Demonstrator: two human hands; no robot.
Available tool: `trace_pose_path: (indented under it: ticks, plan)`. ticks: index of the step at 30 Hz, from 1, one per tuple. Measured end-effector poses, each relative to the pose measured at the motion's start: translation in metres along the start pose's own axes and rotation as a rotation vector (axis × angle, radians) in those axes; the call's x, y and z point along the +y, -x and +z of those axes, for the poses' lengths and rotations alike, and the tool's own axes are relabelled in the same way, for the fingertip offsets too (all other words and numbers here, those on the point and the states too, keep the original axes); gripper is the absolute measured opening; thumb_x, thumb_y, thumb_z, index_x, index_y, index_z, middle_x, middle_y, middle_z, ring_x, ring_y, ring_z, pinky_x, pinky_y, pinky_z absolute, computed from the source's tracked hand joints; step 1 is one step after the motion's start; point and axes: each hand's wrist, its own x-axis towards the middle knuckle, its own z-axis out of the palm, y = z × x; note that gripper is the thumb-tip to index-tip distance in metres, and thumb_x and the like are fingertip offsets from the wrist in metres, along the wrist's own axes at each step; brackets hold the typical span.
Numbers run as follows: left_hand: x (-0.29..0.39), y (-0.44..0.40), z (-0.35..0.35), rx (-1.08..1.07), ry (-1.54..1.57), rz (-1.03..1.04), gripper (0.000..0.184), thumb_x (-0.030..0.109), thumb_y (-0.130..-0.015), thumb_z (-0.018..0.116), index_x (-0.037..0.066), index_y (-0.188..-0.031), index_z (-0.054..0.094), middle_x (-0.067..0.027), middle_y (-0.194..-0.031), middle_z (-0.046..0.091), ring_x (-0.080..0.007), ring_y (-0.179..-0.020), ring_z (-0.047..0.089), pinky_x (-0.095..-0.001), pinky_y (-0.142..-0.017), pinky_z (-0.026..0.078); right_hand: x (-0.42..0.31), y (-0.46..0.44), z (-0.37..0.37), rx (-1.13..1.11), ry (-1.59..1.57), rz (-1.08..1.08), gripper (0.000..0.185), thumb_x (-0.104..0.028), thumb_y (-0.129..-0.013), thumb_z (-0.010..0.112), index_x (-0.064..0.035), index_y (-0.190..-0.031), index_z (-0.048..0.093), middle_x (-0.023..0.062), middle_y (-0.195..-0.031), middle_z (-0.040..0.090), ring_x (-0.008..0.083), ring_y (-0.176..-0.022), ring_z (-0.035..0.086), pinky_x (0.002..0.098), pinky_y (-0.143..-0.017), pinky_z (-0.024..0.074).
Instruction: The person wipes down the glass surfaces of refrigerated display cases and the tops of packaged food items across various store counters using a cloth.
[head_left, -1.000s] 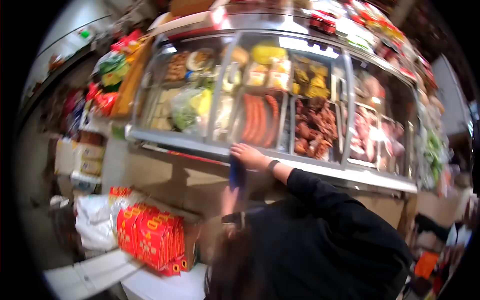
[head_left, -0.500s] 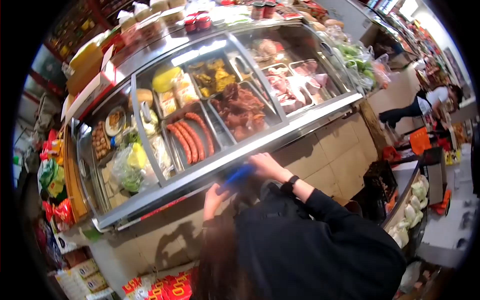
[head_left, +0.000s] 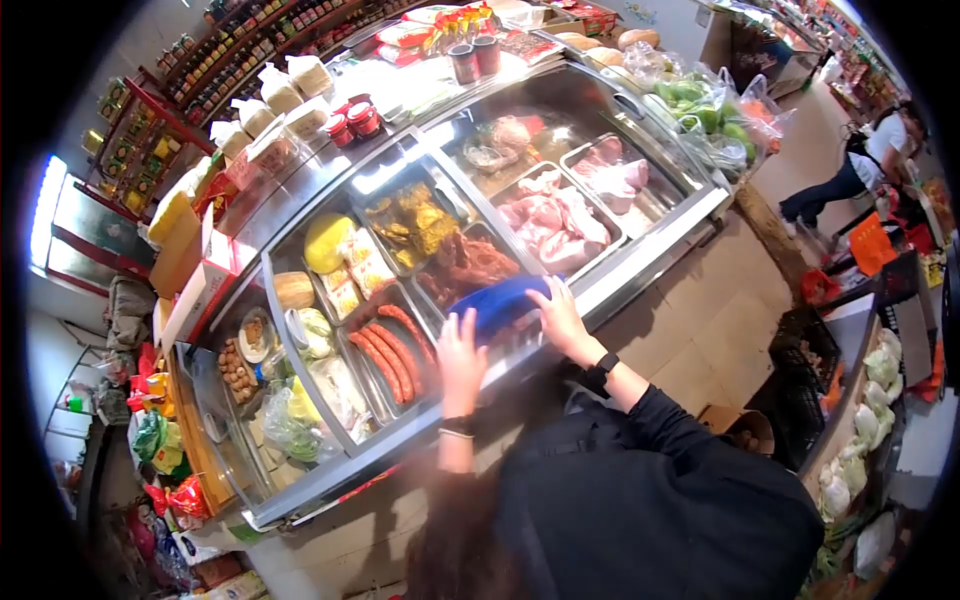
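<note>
Fingers of your left hand and right hand hold opposite ends of a blurred blue thing above the display case; sausages lie inside that display case.

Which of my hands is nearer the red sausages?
Left. Your left hand is just right of the red sausages; your right hand is farther right, at the far end of the blue item.
</note>
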Motion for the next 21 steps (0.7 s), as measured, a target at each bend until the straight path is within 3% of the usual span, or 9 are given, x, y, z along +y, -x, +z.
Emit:
trace_pose_path:
  ticks: [2, 3, 7, 10, 14, 16, 18, 21]
  plan:
    - [-0.006, -0.001, 0.052, -0.158, -0.091, -0.074, 0.075, 0.024, -0.08, 0.07, 0.016, -0.145, 0.034, -0.0268, -0.143, 0.035, -0.0433, -0.134, 0.032, -0.0568, -0.105, 0.031, 0.025, 0.007, 0.032, -0.177, -0.129, -0.007, 0.043, -0.005, -0.084, 0.05, -0.0059, -0.127, 0.054, 0.0265, -0.139, 0.039, 0.0427, -0.131, 0.036, 0.05, -0.109, 0.0297]
    - [-0.008, -0.001, 0.069, -0.201, -0.132, -0.086, 0.072, 0.031, -0.082, 0.068, 0.019, -0.145, 0.035, -0.0261, -0.147, 0.029, -0.0441, -0.136, 0.027, -0.0598, -0.106, 0.029, 0.03, 0.01, 0.036, -0.3, -0.035, -0.052, 0.045, -0.009, -0.087, 0.047, -0.0051, -0.132, 0.049, 0.0273, -0.144, 0.034, 0.0417, -0.135, 0.032, 0.0515, -0.11, 0.0269]
    - [0.001, -0.031, 0.085, -0.194, -0.186, -0.227, 0.069, 0.04, -0.084, 0.065, 0.02, -0.144, 0.037, -0.0247, -0.151, 0.021, -0.0443, -0.138, 0.022, -0.0605, -0.105, 0.029, 0.045, -0.009, 0.038, -0.395, 0.109, -0.205, 0.054, -0.01, -0.084, 0.051, -0.005, -0.138, 0.042, 0.0246, -0.148, 0.029, 0.0371, -0.139, 0.028, 0.0478, -0.109, 0.0303]
    - [0.0, -0.065, 0.089, -0.13, -0.221, -0.275, 0.071, 0.041, -0.083, 0.065, 0.019, -0.144, 0.036, -0.0252, -0.151, 0.02, -0.0438, -0.138, 0.022, -0.0597, -0.105, 0.03, 0.054, -0.046, 0.035, -0.366, 0.042, -0.313, 0.057, -0.009, -0.081, 0.055, -0.0053, -0.136, 0.044, 0.0248, -0.146, 0.031, 0.0374, -0.138, 0.029, 0.0448, -0.107, 0.0326]
    - [-0.025, -0.13, 0.086, -0.176, -0.229, -0.36, 0.079, 0.041, -0.079, 0.068, 0.018, -0.146, 0.032, -0.0289, -0.151, 0.017, -0.0452, -0.138, 0.023, -0.0557, -0.104, 0.035, 0.04, -0.111, 0.046, -0.35, -0.045, -0.288, 0.061, -0.014, -0.077, 0.061, -0.0056, -0.135, 0.046, 0.0264, -0.144, 0.034, 0.0399, -0.136, 0.031, 0.0479, -0.108, 0.0309]
    - [-0.035, -0.17, 0.075, -0.288, -0.255, -0.45, 0.085, 0.041, -0.077, 0.071, 0.02, -0.147, 0.029, -0.0296, -0.151, 0.016, -0.0447, -0.138, 0.023, -0.0546, -0.105, 0.034, 0.034, -0.134, 0.078, -0.277, 0.102, -0.265, 0.053, -0.013, -0.084, 0.053, -0.0071, -0.136, 0.045, 0.0254, -0.145, 0.034, 0.0387, -0.138, 0.028, 0.0471, -0.109, 0.0296]
    - [-0.053, -0.201, 0.07, -0.377, -0.288, -0.486, 0.088, 0.039, -0.074, 0.072, 0.022, -0.148, 0.027, -0.0262, -0.153, 0.013, -0.042, -0.14, 0.021, -0.0527, -0.107, 0.033, 0.024, -0.161, 0.098, -0.348, 0.187, -0.215, 0.049, -0.012, -0.087, 0.048, -0.0083, -0.136, 0.046, 0.0249, -0.145, 0.034, 0.0376, -0.137, 0.029, 0.0457, -0.109, 0.0294]
    - [-0.08, -0.224, 0.063, -0.463, -0.286, -0.444, 0.089, 0.039, -0.073, 0.073, 0.025, -0.148, 0.027, -0.021, -0.155, 0.011, -0.0386, -0.142, 0.017, -0.0529, -0.11, 0.028, 0.03, -0.178, 0.13, -0.251, 0.233, -0.29, 0.059, -0.029, -0.081, 0.063, -0.0081, -0.134, 0.047, 0.0279, -0.141, 0.036, 0.042, -0.133, 0.034, 0.0483, -0.104, 0.0344]
